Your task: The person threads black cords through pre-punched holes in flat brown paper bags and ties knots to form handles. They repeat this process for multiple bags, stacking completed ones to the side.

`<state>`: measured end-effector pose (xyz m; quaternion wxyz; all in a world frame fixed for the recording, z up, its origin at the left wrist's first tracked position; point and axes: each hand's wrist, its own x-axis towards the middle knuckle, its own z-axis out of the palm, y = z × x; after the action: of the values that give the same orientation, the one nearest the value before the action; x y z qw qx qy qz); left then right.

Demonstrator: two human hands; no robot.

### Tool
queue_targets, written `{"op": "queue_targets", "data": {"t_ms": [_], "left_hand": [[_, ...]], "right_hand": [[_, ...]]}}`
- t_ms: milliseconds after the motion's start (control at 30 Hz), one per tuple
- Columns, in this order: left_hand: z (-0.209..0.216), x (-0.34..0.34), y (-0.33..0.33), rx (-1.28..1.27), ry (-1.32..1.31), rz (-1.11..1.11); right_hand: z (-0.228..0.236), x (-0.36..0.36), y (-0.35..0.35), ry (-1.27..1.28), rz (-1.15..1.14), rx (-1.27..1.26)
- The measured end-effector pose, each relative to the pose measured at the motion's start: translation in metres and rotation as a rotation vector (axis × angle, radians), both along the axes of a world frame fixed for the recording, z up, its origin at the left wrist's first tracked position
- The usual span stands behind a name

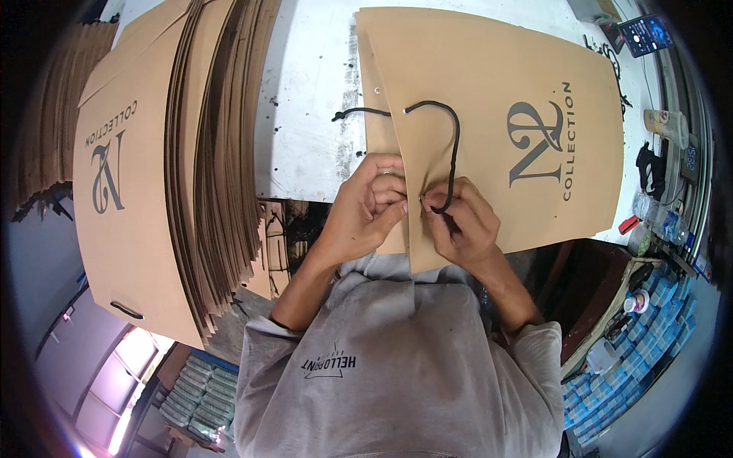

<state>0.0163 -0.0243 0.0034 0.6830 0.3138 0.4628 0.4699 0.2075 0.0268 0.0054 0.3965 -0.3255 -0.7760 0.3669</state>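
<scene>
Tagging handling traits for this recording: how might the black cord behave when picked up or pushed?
The black cord is probably floppy, as it bends in a loose curve between the hole and the right hand. Being thin, it looks light. The knot at its left end might snag if pulled through the hole.

Brown bag [492,141] (dark-printed), black cord [457,141], grey shirt [405,374]

Lower-left glare — bent edges; vignetting
</scene>
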Motion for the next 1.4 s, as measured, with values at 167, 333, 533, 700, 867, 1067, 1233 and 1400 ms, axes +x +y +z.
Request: {"op": "queue_targets", "data": {"t_ms": [167,333,533,700,867,1067,1233,1400], "left_hand": [[0.004,0.002,0.002,-0.010,0.045,-0.016],[-0.001,0.004,0.002,0.018,0.083,0.004],[-0.012,-0.032,-0.009,0.240,0.666,0.395],[0.003,-0.041,-0.022,0.289,0.726,0.561],[0.036,-0.013,-0.018,0.391,0.395,0.395],[0.028,0.001,-0.002,-0.178,-0.097,0.199],[0.023,0.016,0.003,0.061,0.290,0.304],[0.014,-0.002,0.009,0.610,0.900,0.170]], "right_hand": [[-0.006,0.006,0.000,-0.001,0.011,-0.054],[-0.008,0.006,0.004,-0.040,0.013,-0.088],[-0.014,0.025,0.016,0.088,-0.116,-0.232],[0.012,0.014,0.026,-0.114,-0.085,-0.039],[0.034,-0.030,0.007,0.125,0.140,0.016],[0.038,-0.028,-0.002,0.274,0.048,-0.097],[0.024,-0.020,0.002,-0.041,-0.186,-0.271],[0.026,-0.022,0.011,-0.190,-0.009,-0.261]]}}
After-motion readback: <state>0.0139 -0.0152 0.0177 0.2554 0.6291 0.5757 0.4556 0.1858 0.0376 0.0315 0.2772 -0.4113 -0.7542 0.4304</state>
